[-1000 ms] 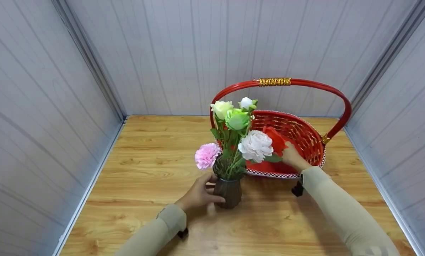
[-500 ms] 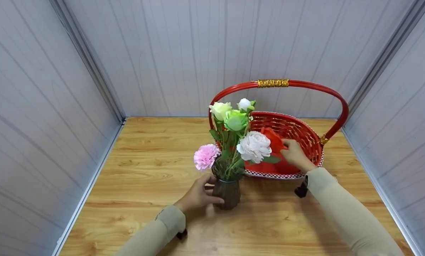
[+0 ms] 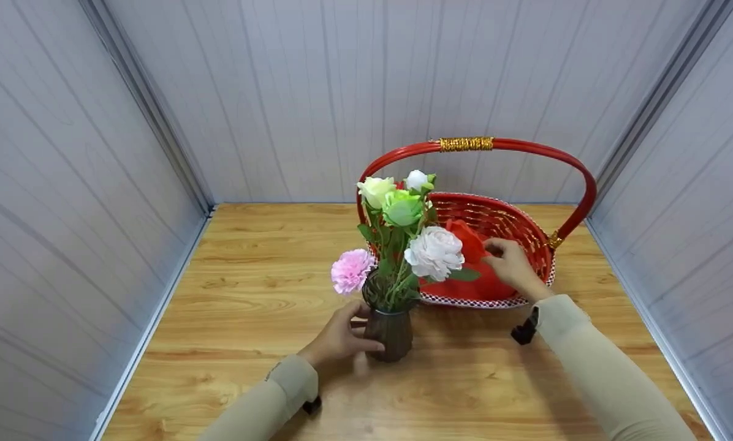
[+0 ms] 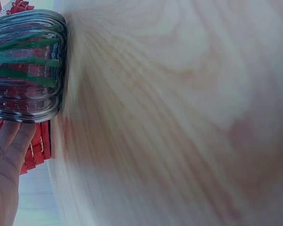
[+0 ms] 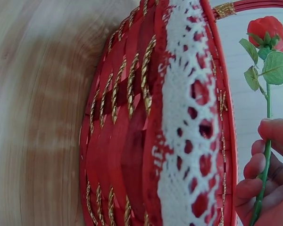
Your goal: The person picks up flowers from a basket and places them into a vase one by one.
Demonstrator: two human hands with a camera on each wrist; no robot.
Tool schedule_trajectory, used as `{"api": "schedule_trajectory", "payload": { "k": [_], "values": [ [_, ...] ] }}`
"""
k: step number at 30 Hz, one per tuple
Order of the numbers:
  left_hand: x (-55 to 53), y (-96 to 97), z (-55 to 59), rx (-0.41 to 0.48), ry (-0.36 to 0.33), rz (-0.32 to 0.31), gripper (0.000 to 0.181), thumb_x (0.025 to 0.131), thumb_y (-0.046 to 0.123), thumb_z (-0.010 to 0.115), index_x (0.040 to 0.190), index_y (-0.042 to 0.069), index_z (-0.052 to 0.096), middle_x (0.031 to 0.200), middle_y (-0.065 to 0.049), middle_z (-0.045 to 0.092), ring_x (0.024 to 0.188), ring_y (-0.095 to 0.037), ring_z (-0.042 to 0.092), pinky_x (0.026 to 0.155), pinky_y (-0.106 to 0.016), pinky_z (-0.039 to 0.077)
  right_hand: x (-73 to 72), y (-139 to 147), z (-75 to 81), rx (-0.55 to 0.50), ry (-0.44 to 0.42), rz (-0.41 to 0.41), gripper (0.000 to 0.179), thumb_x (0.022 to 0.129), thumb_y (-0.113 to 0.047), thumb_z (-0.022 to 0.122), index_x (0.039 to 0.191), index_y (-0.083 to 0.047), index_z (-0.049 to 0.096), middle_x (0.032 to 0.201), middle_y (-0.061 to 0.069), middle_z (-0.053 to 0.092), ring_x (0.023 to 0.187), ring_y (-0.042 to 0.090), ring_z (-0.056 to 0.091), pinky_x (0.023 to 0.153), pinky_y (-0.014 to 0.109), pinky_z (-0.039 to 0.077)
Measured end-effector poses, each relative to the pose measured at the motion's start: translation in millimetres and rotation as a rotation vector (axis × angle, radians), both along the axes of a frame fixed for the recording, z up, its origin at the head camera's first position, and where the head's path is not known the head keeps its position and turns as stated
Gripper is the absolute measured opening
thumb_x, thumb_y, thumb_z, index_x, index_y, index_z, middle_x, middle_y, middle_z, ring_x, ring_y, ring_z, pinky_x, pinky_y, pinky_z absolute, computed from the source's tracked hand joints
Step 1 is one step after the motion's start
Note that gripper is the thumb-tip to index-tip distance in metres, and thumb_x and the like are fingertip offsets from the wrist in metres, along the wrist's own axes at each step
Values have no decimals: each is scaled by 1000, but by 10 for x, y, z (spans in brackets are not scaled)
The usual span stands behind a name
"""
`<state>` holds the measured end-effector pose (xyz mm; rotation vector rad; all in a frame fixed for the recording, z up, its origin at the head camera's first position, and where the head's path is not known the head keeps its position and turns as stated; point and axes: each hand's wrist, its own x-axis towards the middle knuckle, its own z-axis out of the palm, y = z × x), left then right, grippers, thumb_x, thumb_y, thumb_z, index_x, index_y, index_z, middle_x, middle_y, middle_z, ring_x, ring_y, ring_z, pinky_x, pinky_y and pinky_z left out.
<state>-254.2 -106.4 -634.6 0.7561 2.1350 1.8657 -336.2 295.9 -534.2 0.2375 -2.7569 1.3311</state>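
Note:
Thumb and fingers of my left hand (image 3: 342,337) are spread around the side of a dark ribbed glass vase (image 3: 391,334). Green stems (image 4: 33,61) show through its wall in the left wrist view. The vase holds a pink carnation (image 3: 352,270), a pale pink peony (image 3: 435,253), a green rose (image 3: 402,208), a cream rose (image 3: 376,192) and a white bud (image 3: 417,180). Over the basket, my right hand (image 3: 513,266) pinches the green stem of a red rose (image 5: 267,34). In the head view its bloom is mostly hidden behind the other flowers.
Behind the vase stands a red woven basket (image 3: 513,226) with a tall arched handle (image 3: 544,150) and white lace trim (image 5: 188,117). Red material (image 3: 466,240) shows inside it. Pale panel walls (image 3: 268,98) enclose the wooden table (image 3: 262,275) at the back and both sides.
My right hand has drawn back slightly to the right from deeper in the basket. A bit of red now shows behind the cream rose. My left hand stays on the vase.

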Motion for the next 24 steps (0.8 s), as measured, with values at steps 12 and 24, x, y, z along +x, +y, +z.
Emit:
{"api": "schedule_trajectory", "payload": {
  "k": [12,24],
  "values": [
    [16,-5,19,-12,8,7,62,80,2,96,131,3,62,133,-17,68,130,-39,66,112,-56,60,158,46,27,-53,81,-20,19,105,-6,68,120,5,75,117,23,75,95,10,63,81,13,53],
    [20,-4,28,-15,7,6,62,80,2,96,131,2,61,132,-17,68,131,-39,66,112,-55,60,203,87,28,-132,123,-14,20,106,-6,68,121,5,76,112,19,76,92,2,63,79,12,54]
  ]
}}
